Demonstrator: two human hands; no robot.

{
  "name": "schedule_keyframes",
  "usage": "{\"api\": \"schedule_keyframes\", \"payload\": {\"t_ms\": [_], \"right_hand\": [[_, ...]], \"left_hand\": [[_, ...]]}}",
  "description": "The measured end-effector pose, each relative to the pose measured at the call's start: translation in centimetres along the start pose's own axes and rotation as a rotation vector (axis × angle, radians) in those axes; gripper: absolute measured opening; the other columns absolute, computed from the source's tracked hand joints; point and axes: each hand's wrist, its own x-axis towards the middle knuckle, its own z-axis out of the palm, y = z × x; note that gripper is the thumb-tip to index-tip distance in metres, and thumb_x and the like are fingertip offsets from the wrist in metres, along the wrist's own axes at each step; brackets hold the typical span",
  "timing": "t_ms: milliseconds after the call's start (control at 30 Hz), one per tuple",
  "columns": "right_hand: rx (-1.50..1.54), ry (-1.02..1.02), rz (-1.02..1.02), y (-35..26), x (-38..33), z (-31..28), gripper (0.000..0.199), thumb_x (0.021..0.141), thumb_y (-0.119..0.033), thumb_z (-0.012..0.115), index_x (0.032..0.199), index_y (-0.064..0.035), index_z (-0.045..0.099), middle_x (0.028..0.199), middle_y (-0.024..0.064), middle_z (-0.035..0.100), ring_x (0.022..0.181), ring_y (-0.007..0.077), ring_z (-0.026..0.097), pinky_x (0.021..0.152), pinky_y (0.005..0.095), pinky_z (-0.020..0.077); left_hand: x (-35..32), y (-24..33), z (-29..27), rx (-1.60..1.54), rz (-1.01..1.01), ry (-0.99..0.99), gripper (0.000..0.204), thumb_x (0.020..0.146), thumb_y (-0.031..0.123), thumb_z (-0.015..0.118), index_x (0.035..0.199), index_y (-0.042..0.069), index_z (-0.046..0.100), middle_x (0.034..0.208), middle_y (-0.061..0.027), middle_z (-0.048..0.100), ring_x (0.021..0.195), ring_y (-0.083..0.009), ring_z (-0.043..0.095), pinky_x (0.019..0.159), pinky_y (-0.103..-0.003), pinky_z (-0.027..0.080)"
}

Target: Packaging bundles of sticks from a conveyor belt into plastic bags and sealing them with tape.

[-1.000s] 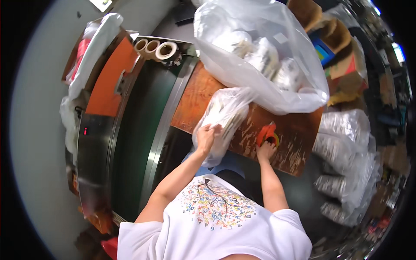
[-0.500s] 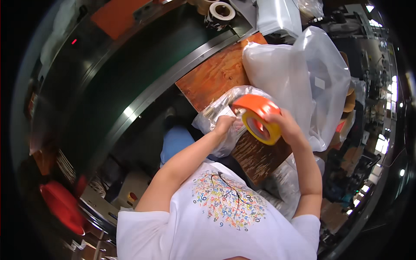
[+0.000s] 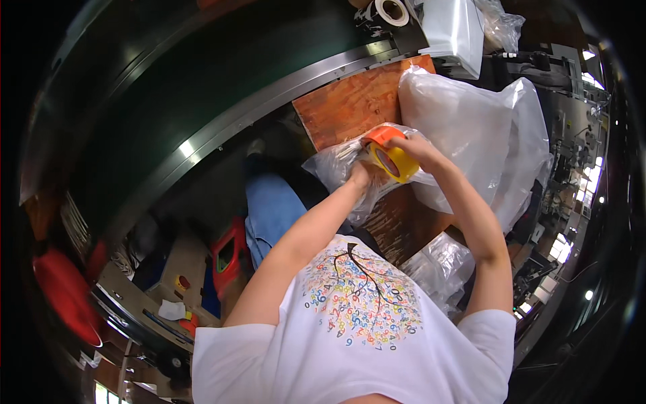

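In my right hand [image 3: 416,149] is a roll of tape [image 3: 397,163], orange on its outer face and yellow on its side. My fingers wrap over its upper right edge. My left hand [image 3: 361,176] is just left of the roll, closed on a clear plastic bag [image 3: 332,163]; its fingertips are partly hidden. Pale, thin pieces show through the bag, but their kind cannot be made out. Beneath the bag is a worn reddish-brown wooden board [image 3: 350,101].
Large cloudy plastic bags [image 3: 464,128] bulge at the right of the board. A metal-edged dark green surface [image 3: 202,87] curves across the far left. A white-cored roll [image 3: 391,11] stands at the back. Crumpled clear plastic [image 3: 441,266] lies near my right elbow. A red round seat [image 3: 64,296] is at far left.
The roll of tape has tilted and come closer to my left hand, down against the bag. A white slip seen by my left fingers before is no longer visible. The head view has shifted.
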Motion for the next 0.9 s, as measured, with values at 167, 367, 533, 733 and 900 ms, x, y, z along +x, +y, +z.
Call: {"api": "schedule_keyframes", "payload": {"t_ms": [167, 367, 533, 733, 900], "right_hand": [[0.332, 0.011, -0.104, 8.1, -15.7, -2.4, 0.025, 0.075, -0.019, 0.063, 0.09, -0.0001, 0.055, 0.071, 0.0051, 0.058, 0.058, 0.0124, 0.056, 0.056, 0.0246, 0.0442], [0.368, 0.195, -0.004, 23.1, -23.1, 1.1, 0.029, 0.073, -0.023, 0.067, 0.087, 0.0004, 0.059, 0.07, 0.006, 0.059, 0.06, 0.0135, 0.059, 0.058, 0.0264, 0.0464], [0.145, 0.261, 0.077, 25.3, -8.7, 5.7, 0.038, 0.073, -0.034, 0.064, 0.082, 0.0028, 0.064, 0.066, 0.0097, 0.063, 0.063, 0.0151, 0.06, 0.061, 0.0303, 0.047], [-0.401, 0.289, 0.092, 23.9, -1.6, 7.0, 0.048, 0.065, -0.047, 0.06, 0.079, -0.0015, 0.067, 0.078, 0.0193, 0.064, 0.076, 0.0322, 0.063, 0.068, 0.0387, 0.0498], [-0.355, 0.583, 0.201, 34.1, -3.4, 13.3, 0.048, 0.071, -0.047, 0.059, 0.087, -0.0022, 0.059, 0.073, 0.0178, 0.063, 0.07, 0.0343, 0.062, 0.067, 0.0427, 0.0486]], "left_hand": [[0.6, -0.5, 0.1, -0.035, -0.129, -0.019, 0.017, 0.08, 0.009, 0.052, 0.085, -0.005, 0.06, 0.068, -0.0149, 0.062, 0.052, -0.0215, 0.06, 0.044, -0.03, 0.047], [0.5, 3.1, -0.6, 0.116, -0.015, 0.011, 0.017, 0.077, 0.001, 0.051, 0.086, -0.012, 0.057, 0.079, -0.0177, 0.061, 0.068, -0.0235, 0.062, 0.056, -0.032, 0.05], [1.3, 4.5, -0.4, 0.113, -0.14, -0.044, 0.021, 0.078, -0.001, 0.046, 0.091, -0.013, 0.057, 0.082, -0.0184, 0.062, 0.075, -0.0247, 0.063, 0.063, -0.031, 0.051], [0.1, 3.9, 0.6, 0.42, -0.05, 0.008, 0.019, 0.079, 0.003, 0.05, 0.09, -0.01, 0.058, 0.077, -0.0161, 0.062, 0.064, -0.0236, 0.062, 0.054, -0.032, 0.05], [2.3, 8.5, -1.1, 0.411, -0.094, 0.06, 0.019, 0.077, 0.012, 0.057, 0.087, -0.004, 0.062, 0.076, -0.0104, 0.062, 0.065, -0.0182, 0.06, 0.056, -0.03, 0.047]]}}
